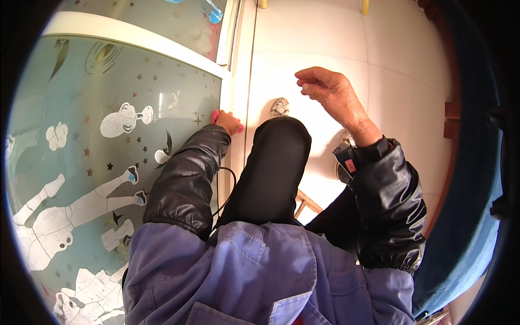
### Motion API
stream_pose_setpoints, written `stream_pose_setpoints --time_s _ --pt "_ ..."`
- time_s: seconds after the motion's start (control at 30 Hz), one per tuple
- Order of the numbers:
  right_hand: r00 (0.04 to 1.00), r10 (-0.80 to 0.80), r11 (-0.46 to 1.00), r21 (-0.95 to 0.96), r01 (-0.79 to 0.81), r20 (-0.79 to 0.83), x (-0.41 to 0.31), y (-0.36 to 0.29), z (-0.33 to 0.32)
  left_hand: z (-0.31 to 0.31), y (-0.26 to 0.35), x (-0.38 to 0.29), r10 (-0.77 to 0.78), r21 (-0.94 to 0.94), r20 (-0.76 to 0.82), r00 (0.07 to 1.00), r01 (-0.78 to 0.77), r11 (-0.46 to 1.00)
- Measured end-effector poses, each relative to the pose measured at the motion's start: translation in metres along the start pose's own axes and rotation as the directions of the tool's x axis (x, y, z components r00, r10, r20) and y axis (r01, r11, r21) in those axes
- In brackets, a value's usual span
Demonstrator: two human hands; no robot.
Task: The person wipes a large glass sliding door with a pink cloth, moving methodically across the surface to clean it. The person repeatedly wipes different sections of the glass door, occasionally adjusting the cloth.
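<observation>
My left hand (228, 122) grips a pink cloth or sponge (215, 116), pressed against the white frame (226, 95) of a glass door or panel (183, 93). The glass carries stars and cracked white figure decals. Over the pale tiled floor, my right hand (321, 87) is raised with its fingers bent and close together, thumb near them; nothing shows in it. A black device with a red tag (345, 159) is strapped at the right wrist. Black shiny sleeve covers are on both forearms.
My black-trousered knee (280, 162) rises between the arms. A black cable (232, 172) hangs near the door frame. Wooden bars (306, 203), perhaps of a stool, show below. Yellow legs (365, 7) stand at the top, and dark blue fabric (473, 162) lines the right side.
</observation>
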State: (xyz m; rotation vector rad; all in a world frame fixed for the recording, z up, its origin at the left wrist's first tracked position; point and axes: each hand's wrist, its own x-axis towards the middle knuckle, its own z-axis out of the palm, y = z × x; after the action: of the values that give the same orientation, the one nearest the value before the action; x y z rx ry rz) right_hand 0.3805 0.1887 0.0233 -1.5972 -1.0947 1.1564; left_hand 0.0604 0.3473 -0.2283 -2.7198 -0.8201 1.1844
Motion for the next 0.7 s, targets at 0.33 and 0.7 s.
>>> stream_pose_setpoints --time_s 0.33,0.7 --pt "0.998 -0.037 0.999 -0.031 0.036 -0.043 0.011 0.002 0.006 -0.002 -0.003 -0.037 0.124 -0.194 0.053 0.991 -0.111 0.975" --pt "0.999 -0.003 1.000 0.006 0.003 -0.044 -0.023 0.010 0.014 0.004 0.001 -0.016 -0.232 0.047 0.010 0.973 0.232 0.972"
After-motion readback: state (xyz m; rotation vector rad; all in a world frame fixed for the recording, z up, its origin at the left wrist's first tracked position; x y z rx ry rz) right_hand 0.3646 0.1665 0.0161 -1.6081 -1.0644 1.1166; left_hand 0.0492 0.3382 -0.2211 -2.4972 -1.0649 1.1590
